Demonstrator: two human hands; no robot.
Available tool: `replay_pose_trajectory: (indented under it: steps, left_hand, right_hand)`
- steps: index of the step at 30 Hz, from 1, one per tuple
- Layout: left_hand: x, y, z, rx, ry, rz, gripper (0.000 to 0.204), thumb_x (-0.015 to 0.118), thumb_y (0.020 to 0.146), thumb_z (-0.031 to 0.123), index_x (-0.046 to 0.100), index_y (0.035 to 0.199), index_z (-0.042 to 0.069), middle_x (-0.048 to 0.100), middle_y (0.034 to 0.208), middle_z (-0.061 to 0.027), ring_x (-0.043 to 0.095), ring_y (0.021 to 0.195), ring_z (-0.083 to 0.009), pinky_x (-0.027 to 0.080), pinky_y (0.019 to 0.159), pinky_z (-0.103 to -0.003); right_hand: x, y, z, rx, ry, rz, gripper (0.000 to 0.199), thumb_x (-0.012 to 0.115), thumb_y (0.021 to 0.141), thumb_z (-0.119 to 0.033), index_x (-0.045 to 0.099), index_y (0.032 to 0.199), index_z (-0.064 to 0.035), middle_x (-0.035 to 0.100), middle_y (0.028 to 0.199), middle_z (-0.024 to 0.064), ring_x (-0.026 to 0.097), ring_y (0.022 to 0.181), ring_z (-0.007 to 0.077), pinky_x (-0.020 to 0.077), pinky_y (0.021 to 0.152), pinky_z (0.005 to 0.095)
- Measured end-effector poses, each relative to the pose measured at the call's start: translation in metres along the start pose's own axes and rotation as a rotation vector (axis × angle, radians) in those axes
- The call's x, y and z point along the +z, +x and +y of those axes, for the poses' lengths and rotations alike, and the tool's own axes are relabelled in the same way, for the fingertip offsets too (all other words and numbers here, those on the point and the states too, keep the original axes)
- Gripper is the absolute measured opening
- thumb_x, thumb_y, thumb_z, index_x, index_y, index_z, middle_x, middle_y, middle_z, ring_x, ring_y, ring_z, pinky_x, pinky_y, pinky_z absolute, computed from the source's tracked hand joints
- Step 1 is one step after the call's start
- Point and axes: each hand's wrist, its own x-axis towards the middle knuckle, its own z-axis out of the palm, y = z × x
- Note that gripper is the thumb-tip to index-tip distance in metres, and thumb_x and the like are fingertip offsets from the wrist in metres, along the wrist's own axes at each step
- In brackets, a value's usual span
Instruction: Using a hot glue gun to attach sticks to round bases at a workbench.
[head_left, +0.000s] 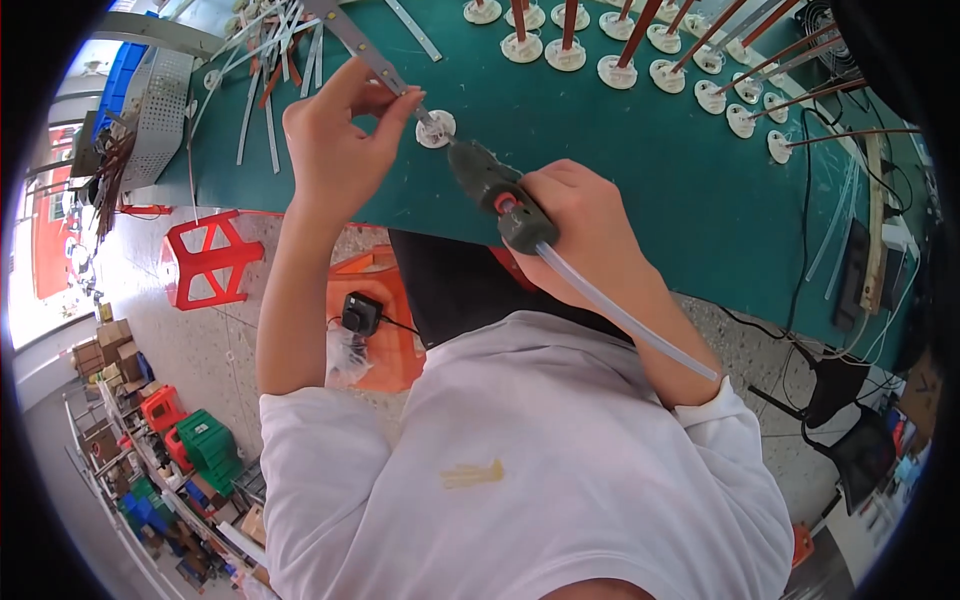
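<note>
My left hand [345,140] pinches a narrow grey LED strip [352,40] between thumb and fingers. The strip slants down, its lower end at a small round white base [428,136] on the green table [370,190]. My right hand [580,215] is wrapped around a dark green glue gun [480,178] with a red part on its side. A long whitish glue stick [625,318] sticks out of its back along my forearm. The gun's nozzle points at the white base, right by the strip's end; whether it touches is too small to tell.
Several white bases [617,72] with upright brown or grey strips stand at the back right. A heap of loose strips [285,50] lies at the back left. Black cables [806,200] run along the right edge. A red stool [212,262] stands on the floor.
</note>
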Motion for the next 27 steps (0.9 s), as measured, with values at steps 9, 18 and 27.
replay_pose_trajectory:
  steps: [9,18,27]
  left_hand:
    - [0.005,-0.012,-0.018,0.044,-0.059,0.105,0.020,0.081,0.080,0.006,0.072,0.097,0.002,0.074,0.075,-0.0066,0.075,0.073,-0.0147,0.056,0.068,-0.023]
    - [0.003,-0.007,-0.025,0.047,-0.177,-0.079,0.017,0.078,0.082,0.002,0.074,0.099,0.003,0.076,0.083,-0.0053,0.075,0.080,-0.0141,0.058,0.075,-0.025]
    - [0.006,-0.013,-0.028,0.037,-0.120,-0.079,0.020,0.075,0.085,-0.001,0.071,0.104,-0.001,0.075,0.089,-0.0070,0.074,0.085,-0.0148,0.059,0.081,-0.026]
  right_hand:
    - [0.006,0.004,0.000,-0.009,0.035,0.091,0.016,0.074,0.070,-0.005,0.066,0.082,-0.0005,0.068,0.080,0.0143,0.067,0.075,0.0328,0.0547,0.064,0.0386]
    - [0.010,0.006,-0.001,0.002,0.008,0.123,0.016,0.074,0.068,-0.006,0.067,0.082,0.0000,0.068,0.078,0.0148,0.067,0.074,0.0325,0.0547,0.064,0.0382]
    - [0.015,0.008,-0.001,0.005,-0.029,0.024,0.018,0.074,0.066,-0.007,0.067,0.081,-0.0005,0.068,0.076,0.0153,0.067,0.076,0.0335,0.0553,0.066,0.0392]
